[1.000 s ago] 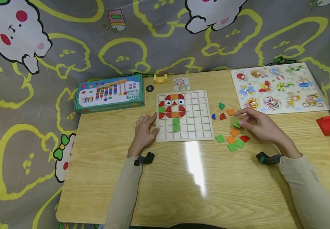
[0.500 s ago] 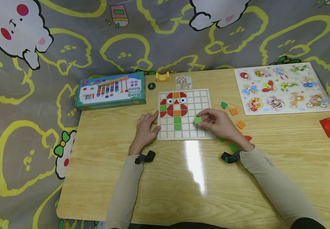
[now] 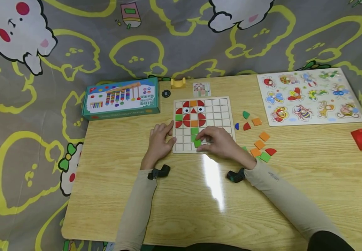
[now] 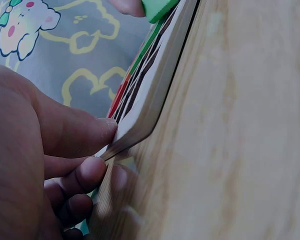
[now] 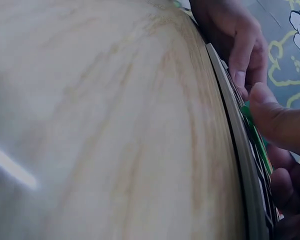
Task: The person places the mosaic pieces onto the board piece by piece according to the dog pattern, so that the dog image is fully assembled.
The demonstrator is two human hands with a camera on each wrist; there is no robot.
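Note:
My right hand (image 3: 216,140) pinches a green square tile (image 3: 197,143) by its edge, thumb and fingertips round it. The tile is tilted low over the wooden grid board (image 3: 220,147), just below two green tiles set in one column. Also on the board is a figure of red, orange and green pieces with two eye pieces (image 3: 201,109). My left hand (image 3: 160,141) rests at the board's left edge, with thumb and index finger touching it. In the left wrist view its thumb (image 4: 92,132) presses near the board's corner, and the other fingers bend loosely below.
Several loose tiles (image 3: 259,144) in orange, green, red and blue lie right of the board. Behind it are a picture card (image 3: 201,89), a yellow block (image 3: 178,83) and a black disc (image 3: 166,93). A game box (image 3: 121,99) stands left, an insect puzzle (image 3: 312,97) right.
My right hand has picked up the green tile from the loose pieces and carried it left to the board's lower part. The left hand has stayed at the board's edge.

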